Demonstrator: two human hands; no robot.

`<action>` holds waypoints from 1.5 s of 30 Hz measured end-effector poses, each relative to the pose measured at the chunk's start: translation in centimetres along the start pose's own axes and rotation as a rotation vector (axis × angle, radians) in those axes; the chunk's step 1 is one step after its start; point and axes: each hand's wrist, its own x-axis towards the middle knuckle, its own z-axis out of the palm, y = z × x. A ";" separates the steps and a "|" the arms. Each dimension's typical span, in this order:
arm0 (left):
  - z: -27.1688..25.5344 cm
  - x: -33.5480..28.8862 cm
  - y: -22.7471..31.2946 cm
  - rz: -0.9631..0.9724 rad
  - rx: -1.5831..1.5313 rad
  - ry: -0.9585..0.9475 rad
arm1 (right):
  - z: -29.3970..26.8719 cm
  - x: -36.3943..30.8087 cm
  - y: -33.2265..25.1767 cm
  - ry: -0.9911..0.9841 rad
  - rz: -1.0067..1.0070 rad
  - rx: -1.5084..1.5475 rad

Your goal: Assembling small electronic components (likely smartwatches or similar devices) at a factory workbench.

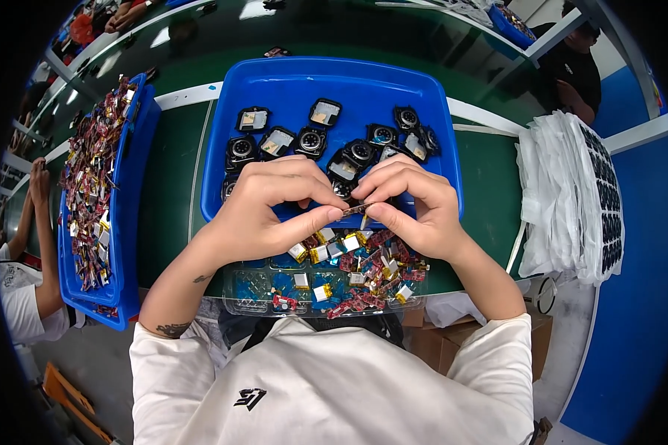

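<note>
Both hands meet at the near edge of a blue tray [334, 68]. A small thin circuit board [358, 210], seen nearly edge-on, is pinched between my left hand [263, 204] and my right hand [421, 202]. A yellow and white bit shows just below it. Inside the blue tray lie several black watch cases [311, 141], some with round sensor backs up, others showing pale insides. Under my hands sits a clear plastic tray [239, 305] with red circuit boards [360, 302] and small silver-and-yellow batteries [322, 292] heaped toward its right side.
To the left, a blue bin [150, 122] is heaped with red boards and batteries. White-wrapped stacked trays [560, 200] stand at the right. A green work surface [174, 159] and white rail [490, 117] run behind. Co-workers are at the left and back right; a cardboard box [434, 347] sits below.
</note>
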 end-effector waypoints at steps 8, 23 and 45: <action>0.6 -0.4 0.3 -0.074 -0.032 0.048 | 0.6 -0.8 -0.2 0.060 0.064 0.037; 0.1 -0.2 -0.1 -0.266 -0.124 0.228 | -2.9 4.2 -3.7 0.231 -0.140 -0.399; 0.9 -0.2 -1.3 -0.217 -0.046 0.226 | -8.3 15.2 -6.7 0.351 -0.388 -0.593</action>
